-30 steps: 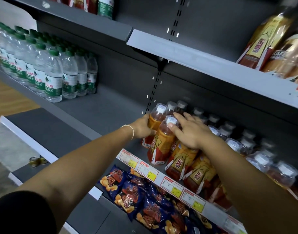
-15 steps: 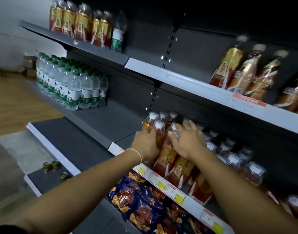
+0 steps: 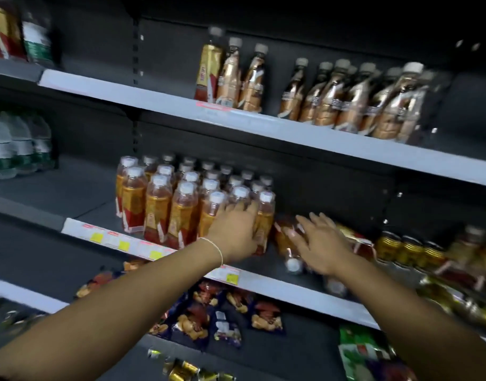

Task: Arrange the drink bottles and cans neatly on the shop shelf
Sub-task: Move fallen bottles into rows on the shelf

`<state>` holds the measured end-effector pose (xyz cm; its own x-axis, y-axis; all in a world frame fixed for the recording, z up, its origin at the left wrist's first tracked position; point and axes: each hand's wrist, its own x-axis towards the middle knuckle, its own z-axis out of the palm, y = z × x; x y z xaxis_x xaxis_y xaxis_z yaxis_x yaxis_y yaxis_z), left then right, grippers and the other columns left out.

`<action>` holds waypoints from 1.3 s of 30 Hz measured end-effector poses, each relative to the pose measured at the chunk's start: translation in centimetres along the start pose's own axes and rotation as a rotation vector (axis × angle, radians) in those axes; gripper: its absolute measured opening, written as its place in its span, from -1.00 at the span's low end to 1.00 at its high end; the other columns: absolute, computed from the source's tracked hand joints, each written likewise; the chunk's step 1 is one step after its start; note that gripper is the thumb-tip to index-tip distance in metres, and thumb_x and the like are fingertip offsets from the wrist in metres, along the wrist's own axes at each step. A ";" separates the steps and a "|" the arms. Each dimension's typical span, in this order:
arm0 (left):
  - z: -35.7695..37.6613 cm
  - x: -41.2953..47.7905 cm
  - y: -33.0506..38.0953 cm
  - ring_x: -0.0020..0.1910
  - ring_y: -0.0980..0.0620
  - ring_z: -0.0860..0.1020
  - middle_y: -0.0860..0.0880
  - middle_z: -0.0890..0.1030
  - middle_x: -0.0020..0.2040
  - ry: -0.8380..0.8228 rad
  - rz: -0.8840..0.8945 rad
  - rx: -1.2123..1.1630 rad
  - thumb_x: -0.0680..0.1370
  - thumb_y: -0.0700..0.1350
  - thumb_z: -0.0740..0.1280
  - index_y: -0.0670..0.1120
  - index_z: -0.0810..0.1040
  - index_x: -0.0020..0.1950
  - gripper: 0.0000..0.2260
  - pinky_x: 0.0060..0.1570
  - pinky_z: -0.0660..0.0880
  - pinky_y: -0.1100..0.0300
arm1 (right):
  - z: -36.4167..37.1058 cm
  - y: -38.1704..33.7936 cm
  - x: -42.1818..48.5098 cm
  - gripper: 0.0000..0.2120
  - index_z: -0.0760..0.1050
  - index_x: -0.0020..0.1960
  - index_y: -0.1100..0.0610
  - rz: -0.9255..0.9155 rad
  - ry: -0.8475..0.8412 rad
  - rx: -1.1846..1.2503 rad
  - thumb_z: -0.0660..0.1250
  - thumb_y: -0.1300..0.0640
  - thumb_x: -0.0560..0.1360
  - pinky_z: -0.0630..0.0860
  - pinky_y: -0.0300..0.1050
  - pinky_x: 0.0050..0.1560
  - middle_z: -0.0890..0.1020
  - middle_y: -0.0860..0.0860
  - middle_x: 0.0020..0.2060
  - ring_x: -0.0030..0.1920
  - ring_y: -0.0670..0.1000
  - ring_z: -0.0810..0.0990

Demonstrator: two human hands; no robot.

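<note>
Though blurry, left hand against bottles

Dim light. A dark shelving unit fills the whole view, its back panel nearly black. Pale front edges slant down to the right: the upper shelf, the middle shelf, and a lower shelf at far left. A slotted upright runs down upper centre. Yellow price tags dot the middle edge.

Head camera, close, facing forward-down at middle shelf; single view.
</note>
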<state>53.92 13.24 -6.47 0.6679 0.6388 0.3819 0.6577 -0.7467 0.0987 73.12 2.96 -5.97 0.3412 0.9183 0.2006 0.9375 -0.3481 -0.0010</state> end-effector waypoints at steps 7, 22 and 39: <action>2.5 2.2 11.3 0.37 -0.21 0.37 -0.18 0.40 0.39 -0.021 0.205 -0.046 0.44 -0.01 0.30 -0.10 0.18 0.54 -0.31 0.48 0.13 -0.13 | -1.0 10.1 -7.4 -0.41 0.11 0.60 -0.02 0.200 0.003 -0.015 -0.02 -0.25 0.65 0.06 0.08 0.56 0.17 0.14 0.58 0.59 0.19 0.03; 9.3 8.3 26.1 0.30 -0.19 0.40 -0.16 0.42 0.32 -0.211 0.460 -0.259 0.50 -0.07 0.28 -0.06 0.26 0.47 -0.46 0.24 0.42 -0.02 | 0.6 23.0 -13.8 -0.40 0.07 0.61 0.02 0.479 -0.013 0.007 -0.02 -0.22 0.66 0.04 0.10 0.56 0.11 0.10 0.60 0.60 0.15 -0.02; 15.3 22.0 35.9 0.23 -0.19 0.48 -0.17 0.44 0.30 -0.259 0.590 -0.307 0.51 -0.06 0.32 -0.10 0.35 0.37 -0.55 0.11 0.51 -0.01 | 1.4 36.2 -7.8 -0.37 0.05 0.61 -0.04 0.679 -0.019 0.017 -0.04 -0.30 0.62 0.05 0.15 0.57 0.14 0.08 0.60 0.60 0.15 -0.02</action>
<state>97.58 3.33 -8.53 0.9686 0.1072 0.2244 0.0588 -0.9755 0.2121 104.54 -16.54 -8.92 0.8556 0.5002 0.1329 0.5157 -0.8459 -0.1360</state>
